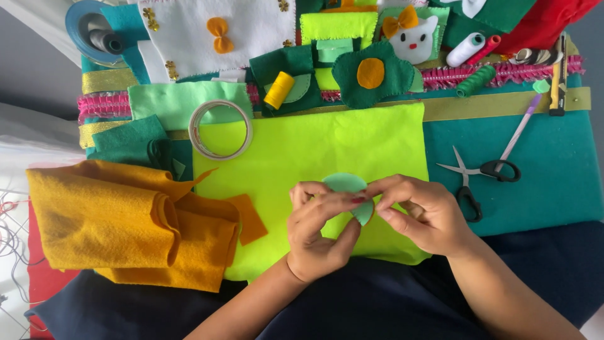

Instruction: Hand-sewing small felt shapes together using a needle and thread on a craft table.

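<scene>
We start w/ the biggest thing: the teal felt base [541, 182] covering the work surface, w/ a neon yellow-green felt sheet [314, 157] laid over its centre. At 9 o'clock sits a crumpled heap of mustard felt [119, 220]; at 12 o'clock a jumble of felt pieces incl. a dark green shape w/ an orange oval [368, 74] and a white cat-face patch [412, 38]. Smaller items: a tape roll [220, 129] at 10–11 o'clock, black-handled scissors [478, 179] at 3 o'clock, a yellow thread spool [279, 89] near 12, a white spool [465, 49] at 1 o'clock. At centre, just toward 6 o'clock, both hands meet over the neon sheet. The left hand [321, 236] and right hand [418, 211] are each closed on the small mint-green felt piece [349, 189], fingertips pinching it from opposite sides; it's held just above the neon sheet, rounded top showing at 12 o'clock of the fingers and a lower flap peeking between thumbs. We judge the piece is being folded or pressed together, though what's betw. the fingers is partly hidden. To do it well, we'd say keep edges lined up, pinch close to the fold rather than at the rim, keep pressure even on both sides so the thin felt doesn't stretch or skew, and keep it low over the sheet so a slip won't lose it.
</scene>
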